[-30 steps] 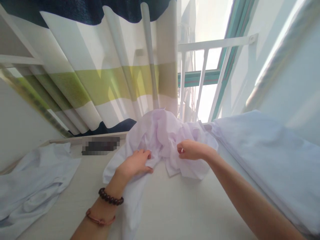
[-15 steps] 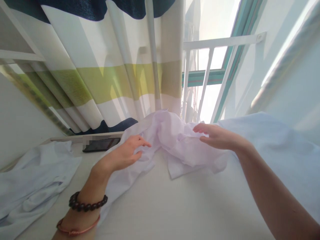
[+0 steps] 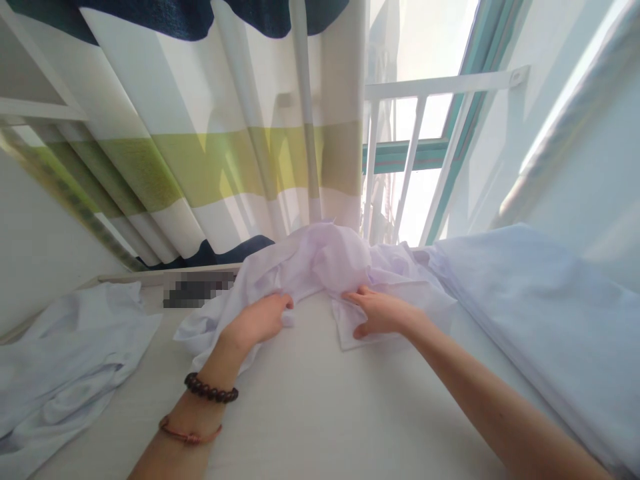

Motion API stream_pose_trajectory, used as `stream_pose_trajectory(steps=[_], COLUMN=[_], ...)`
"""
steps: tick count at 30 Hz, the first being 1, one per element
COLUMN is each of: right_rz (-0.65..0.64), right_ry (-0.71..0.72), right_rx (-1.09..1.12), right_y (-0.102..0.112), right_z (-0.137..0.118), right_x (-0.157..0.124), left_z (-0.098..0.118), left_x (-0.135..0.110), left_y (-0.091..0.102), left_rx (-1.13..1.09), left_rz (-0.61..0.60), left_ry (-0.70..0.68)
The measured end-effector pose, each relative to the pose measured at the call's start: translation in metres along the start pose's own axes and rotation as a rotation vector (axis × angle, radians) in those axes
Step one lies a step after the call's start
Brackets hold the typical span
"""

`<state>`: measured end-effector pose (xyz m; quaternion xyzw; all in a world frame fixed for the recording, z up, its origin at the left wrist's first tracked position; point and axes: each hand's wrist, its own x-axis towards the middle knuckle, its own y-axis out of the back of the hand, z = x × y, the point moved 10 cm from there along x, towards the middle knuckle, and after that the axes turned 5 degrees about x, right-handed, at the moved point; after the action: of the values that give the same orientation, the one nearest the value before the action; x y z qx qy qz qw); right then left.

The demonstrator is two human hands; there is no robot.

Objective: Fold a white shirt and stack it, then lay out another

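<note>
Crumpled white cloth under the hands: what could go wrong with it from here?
The crumpled cloth lies in loose folds, so the left hand and right hand might catch uneven layers or leave creases.
Its left part lies close beside the dark object and could cover or nudge it.
Its right side lies near the smoother white fabric, which might get dragged along.

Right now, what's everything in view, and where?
Bunched cloth: one, pale lilac-white, centre back
Loose cloth: one, white, left
Folded cloth: one, white, right
Dark item: one, blurred, back left
Surface: one, off-white, beneath cloths
Curtain: one, navy, white and green, back
Railing: one, white, back right
Window: one, teal-framed, behind railing
Walls: two, pale, far sides
Bead bracelet: one, brown, left wrist
Cord bracelet: one, reddish, left wrist
Left hand: one, bare, at bunched cloth's left
Right hand: one, bare, on its right part
</note>
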<state>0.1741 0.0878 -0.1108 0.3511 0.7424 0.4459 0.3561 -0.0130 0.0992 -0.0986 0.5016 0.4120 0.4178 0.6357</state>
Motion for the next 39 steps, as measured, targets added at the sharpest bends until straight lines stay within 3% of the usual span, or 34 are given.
stream_pose_trajectory(steps=[3,8,10,13,17,20,22,25,29,32,35,39], right_rz=[0.009,0.110,0.194,0.258,0.224,0.154,0.098,0.052,0.017,0.009,0.059,0.096], right_ry=[-0.060,-0.158,-0.213,-0.174,0.043,-0.013,-0.066,-0.078,-0.058,-0.057,-0.084,-0.088], right_rx=[-0.074,-0.086,-0.097,-0.021,0.147,0.047,-0.037,-0.084,-0.074,-0.036,0.022,0.015], right_y=[0.008,0.052,0.072,0.082,0.065,0.041,0.025,0.012,0.016,0.031,0.048,0.050], right_z=[0.013,0.047,0.061,0.058,0.017,0.008,0.010,0.014,0.016,0.020,0.025,0.022], right_x=[0.001,-0.023,-0.035,-0.043,-0.032,-0.018,-0.010,-0.003,-0.007,-0.015,-0.023,-0.025], left_z=[-0.009,-0.041,-0.048,-0.045,-0.021,0.006,0.014,0.006,-0.015,-0.018,-0.013,-0.029], left_x=[-0.005,-0.023,-0.027,-0.023,-0.016,-0.017,-0.020,-0.023,-0.013,-0.005,-0.008,-0.018], left_y=[0.015,0.079,0.087,0.073,0.055,0.049,0.035,0.007,-0.010,0.000,0.030,0.064], left_rx=[-0.001,0.018,0.023,0.009,-0.021,-0.044,-0.051,-0.017,0.040,0.013,-0.130,-0.348], left_rz=[-0.046,0.219,0.249,0.145,0.107,0.086,-0.043,-0.237,-0.237,-0.150,-0.016,0.203], left_ry=[0.040,0.187,0.193,0.153,0.037,-0.094,-0.115,-0.013,0.090,0.049,0.007,0.156])
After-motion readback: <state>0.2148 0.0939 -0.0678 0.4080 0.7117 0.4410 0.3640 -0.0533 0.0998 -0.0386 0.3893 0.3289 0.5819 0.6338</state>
